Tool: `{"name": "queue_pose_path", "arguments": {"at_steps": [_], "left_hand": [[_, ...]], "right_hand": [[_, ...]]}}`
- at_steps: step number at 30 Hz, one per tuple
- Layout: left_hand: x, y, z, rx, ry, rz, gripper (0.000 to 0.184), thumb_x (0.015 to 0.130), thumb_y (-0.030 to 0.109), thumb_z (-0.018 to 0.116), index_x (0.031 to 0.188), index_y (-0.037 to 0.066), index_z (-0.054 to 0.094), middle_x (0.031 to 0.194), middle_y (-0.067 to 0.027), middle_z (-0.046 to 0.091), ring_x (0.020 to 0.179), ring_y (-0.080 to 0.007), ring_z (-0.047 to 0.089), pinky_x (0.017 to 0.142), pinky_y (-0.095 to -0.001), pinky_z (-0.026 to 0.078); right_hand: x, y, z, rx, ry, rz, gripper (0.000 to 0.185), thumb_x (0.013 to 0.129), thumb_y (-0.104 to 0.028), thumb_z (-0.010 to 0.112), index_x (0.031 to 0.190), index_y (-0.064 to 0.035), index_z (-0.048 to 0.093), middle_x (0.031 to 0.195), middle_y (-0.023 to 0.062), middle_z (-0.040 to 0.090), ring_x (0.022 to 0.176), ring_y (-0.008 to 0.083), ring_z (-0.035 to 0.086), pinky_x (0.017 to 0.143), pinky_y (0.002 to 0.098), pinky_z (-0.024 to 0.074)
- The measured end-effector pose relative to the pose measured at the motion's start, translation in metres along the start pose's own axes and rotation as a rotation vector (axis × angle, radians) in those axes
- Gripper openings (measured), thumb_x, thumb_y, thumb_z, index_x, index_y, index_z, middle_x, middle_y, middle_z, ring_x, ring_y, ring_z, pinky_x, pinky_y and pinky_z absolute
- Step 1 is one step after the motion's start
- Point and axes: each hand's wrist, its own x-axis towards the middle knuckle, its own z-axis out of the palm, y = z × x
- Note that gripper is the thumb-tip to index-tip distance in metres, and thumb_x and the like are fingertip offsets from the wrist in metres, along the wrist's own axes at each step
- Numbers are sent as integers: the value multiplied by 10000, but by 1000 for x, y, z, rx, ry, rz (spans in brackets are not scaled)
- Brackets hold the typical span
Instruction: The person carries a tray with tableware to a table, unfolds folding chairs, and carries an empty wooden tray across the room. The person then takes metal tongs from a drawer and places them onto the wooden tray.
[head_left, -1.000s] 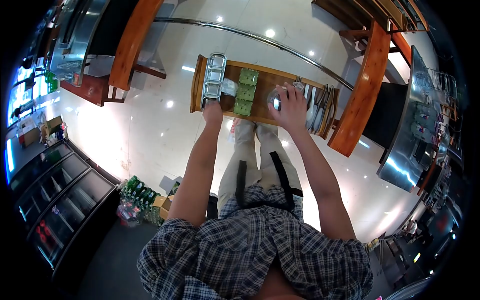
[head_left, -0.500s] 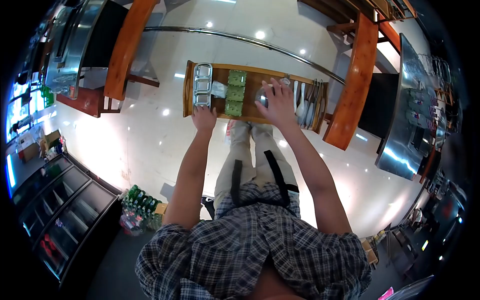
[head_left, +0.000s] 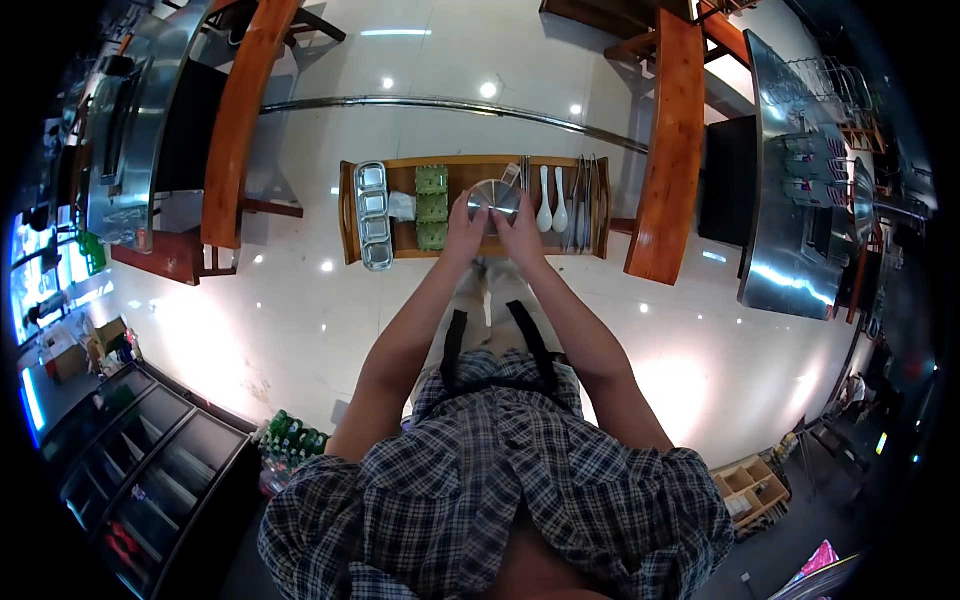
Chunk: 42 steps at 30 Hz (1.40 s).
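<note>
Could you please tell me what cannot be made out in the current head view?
Head view: underside of the round metal item, hidden by its top, the left hand and right hand.
Head view: contents of the white packet, too small and blurred to tell.
Head view: labels on the green bottles, too small; the sleeve covers some bottles.

Seeing light [head_left: 190,345] glaring off a pale, glossy floor [head_left: 300,315], a metal rail [head_left: 440,102] running across, wooden benches [head_left: 665,150] standing beside steel-topped tables [head_left: 785,245] on both sides.
</note>
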Motion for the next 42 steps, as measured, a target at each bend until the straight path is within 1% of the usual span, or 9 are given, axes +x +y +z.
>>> {"name": "queue_pose_path", "arguments": {"at_steps": [8,14,18,26,31,34,36,37,42], "left_hand": [[-35,63,-38,-120,-14,-121,447,868,163,522,1233,-48,375,1218,-223,435,1140,-295,432,956,-346,347],[-86,78,-61,138,56,-36,416,880,199,493,1209,-45,417,1212,-237,439,1156,-333,418,979,-370,318],[-71,57,-85,167,196,-24,392,915,219,410,1208,-40,424,1217,-216,449,1160,-331,412,990,-362,302],[21,-87,-235,588,667,11,384,792,57,504,1162,-28,444,1145,-227,486,1096,-385,435,950,-410,336],[58,-173,-328,784,674,-161,426,753,82,524,1162,-4,443,1169,-217,469,1110,-382,423,952,-426,341],[102,-183,-358,846,656,-302,466,752,114,526,1199,23,426,1214,-205,443,1141,-364,408,962,-431,342],[127,-184,-366,844,588,-467,495,758,115,526,1232,35,408,1249,-203,422,1172,-356,384,972,-435,333],[135,-183,-368,830,532,-570,512,762,152,550,1238,26,409,1231,-202,451,1143,-339,434,957,-406,362],[164,-173,-348,537,290,-529,487,782,240,579,1178,-12,449,1061,-192,571,955,-303,575,824,-351,453]], "right_hand": [[-34,-79,-7,-165,-25,-154,425,755,-151,632,1105,15,455,1034,215,524,989,363,514,841,407,414],[-80,-81,-12,-79,-149,117,457,817,-207,570,1191,14,427,1145,222,499,1071,348,490,899,391,395],[-72,-46,-9,-255,9,-59,404,875,-232,502,1188,16,438,1164,205,494,1091,314,488,929,363,371],[50,114,3,-569,253,203,477,761,-166,584,1175,20,441,1155,236,491,1084,382,459,918,404,379],[116,162,12,-923,328,166,517,719,-150,605,1183,14,446,1122,276,488,1038,404,484,874,409,418],[154,151,15,-754,494,373,353,752,-188,592,1025,33,563,942,209,604,935,344,569,822,396,434],[165,149,10,-406,305,476,321,776,-210,573,984,34,581,923,187,615,942,316,577,807,380,434],[168,167,3,-492,278,382,334,795,-232,555,994,36,565,888,151,619,867,264,592,759,350,439],[197,198,-32,-366,331,451,357,790,-256,572,975,48,552,813,108,601,737,196,551,677,326,428]]}}
